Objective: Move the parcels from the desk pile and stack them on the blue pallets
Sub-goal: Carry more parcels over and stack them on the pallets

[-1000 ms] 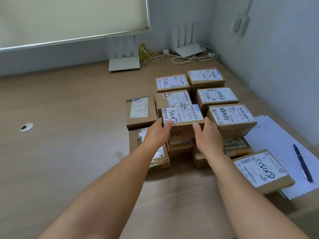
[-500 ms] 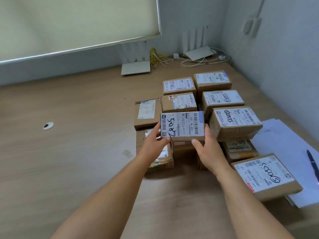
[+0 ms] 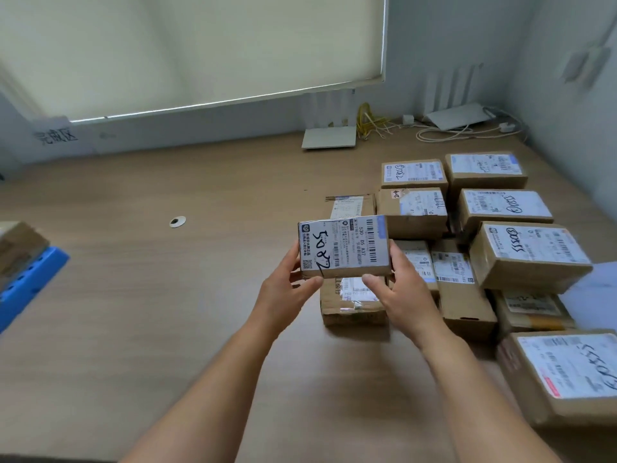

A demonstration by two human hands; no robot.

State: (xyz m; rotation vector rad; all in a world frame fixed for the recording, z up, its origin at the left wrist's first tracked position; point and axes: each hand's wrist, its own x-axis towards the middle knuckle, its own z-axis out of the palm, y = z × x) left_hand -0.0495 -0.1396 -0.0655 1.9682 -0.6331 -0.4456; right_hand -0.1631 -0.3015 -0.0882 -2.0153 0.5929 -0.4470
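Observation:
I hold a small cardboard parcel [image 3: 344, 247] with a white label and handwritten digits, lifted above the desk. My left hand [image 3: 287, 289] grips its left end and my right hand [image 3: 400, 289] grips its right end, thumbs under the near edge. The pile of parcels [image 3: 500, 208] covers the right part of the wooden desk [image 3: 133, 329], several boxes stacked in two layers. A blue pallet [image 3: 23, 282] shows at the far left edge, with a brown parcel [image 3: 16, 248] on it, blurred.
A white router [image 3: 329, 138] and another white router [image 3: 457, 115] sit at the back with yellow and white cables [image 3: 370, 121]. A cable hole [image 3: 177, 222] is in the desk's middle. White paper [image 3: 597, 282] lies at the right edge. Walls close the back and right.
Both hands lifted the labelled parcel off the pile's top and carried it left and toward me. The view swung left, bringing the blue pallet into sight.

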